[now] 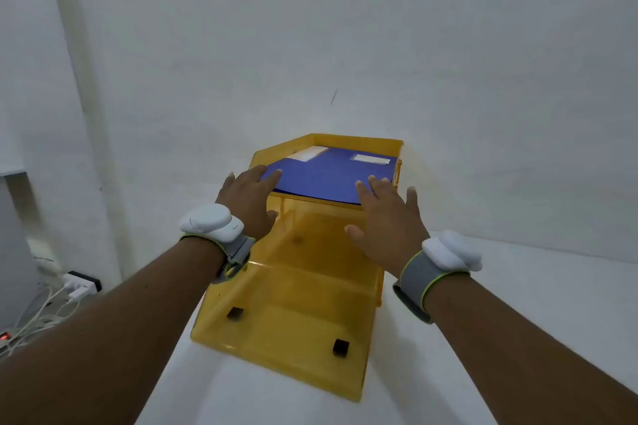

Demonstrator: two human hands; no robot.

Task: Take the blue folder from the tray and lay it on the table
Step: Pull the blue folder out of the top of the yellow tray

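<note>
A blue folder (324, 176) with a white label lies flat in the top level of a yellow see-through stacked tray (359, 141) on the white table (518, 293). My left hand (250, 198) hovers at the folder's near left corner, fingers spread, its fingertips over the blue cover. At the near right edge of the folder my right hand (386, 221) is also spread, fingertips at the cover. Neither hand grips anything. Both wrists wear grey bands with white devices.
The tray's lower levels (297, 314) jut toward me and hold nothing, with two small black pads showing beneath them. A white wall stands close behind the tray. Left of the table, a power strip (83, 281) and white cables lie on the floor.
</note>
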